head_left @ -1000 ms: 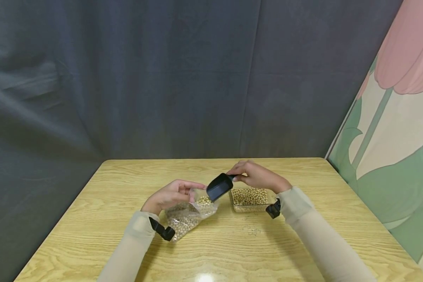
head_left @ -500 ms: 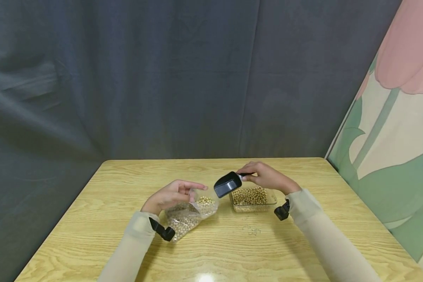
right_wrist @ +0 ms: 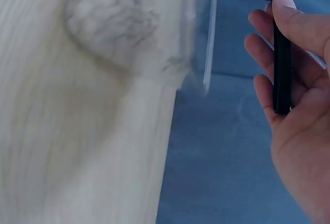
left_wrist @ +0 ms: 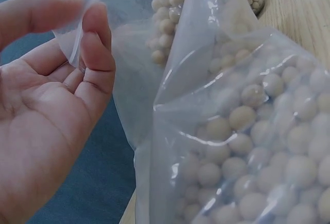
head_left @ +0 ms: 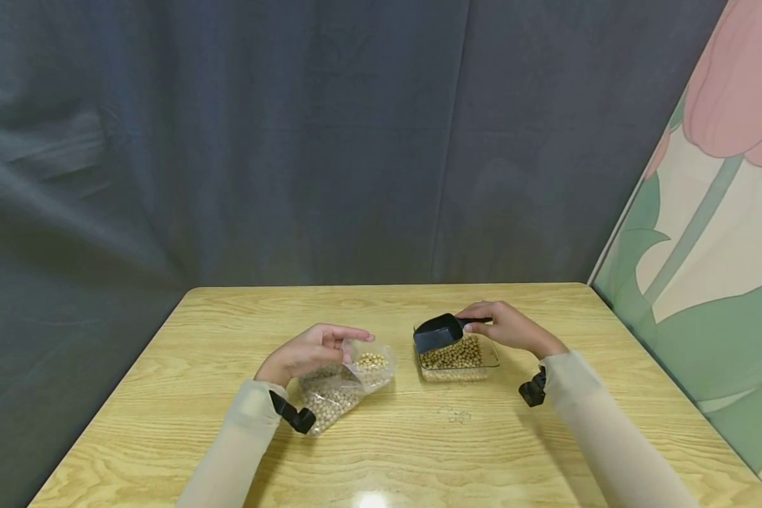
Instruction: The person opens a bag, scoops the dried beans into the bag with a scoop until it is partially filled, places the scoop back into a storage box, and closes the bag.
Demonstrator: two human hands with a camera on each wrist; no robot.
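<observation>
My left hand [head_left: 307, 353] pinches the lip of a clear plastic bag [left_wrist: 170, 131] between thumb and fingers, holding its mouth open. Pale round beans [head_left: 330, 403], which look like soybeans, fill the bag's lower part, and more show at its mouth. In my right hand [head_left: 504, 326] is the handle of a black scoop [head_left: 441, 333]; the right wrist view shows thumb and fingers around that handle [right_wrist: 282, 69]. The scoop is over a clear rectangular container [head_left: 492, 360] of the same beans [head_left: 457, 355] and hides its back left part. No beans are visible in the scoop.
Both vessels are on a light wooden table [head_left: 406, 451]. Faint marks [head_left: 455, 414] lie on the wood in front of the container. A dark curtain [head_left: 330, 141] hangs behind the table, and a wall with painted flowers [head_left: 705, 233] stands at the right.
The right hand has carried the scoop rightward from the bag's mouth to over the container. The left hand and bag have stayed almost still.
</observation>
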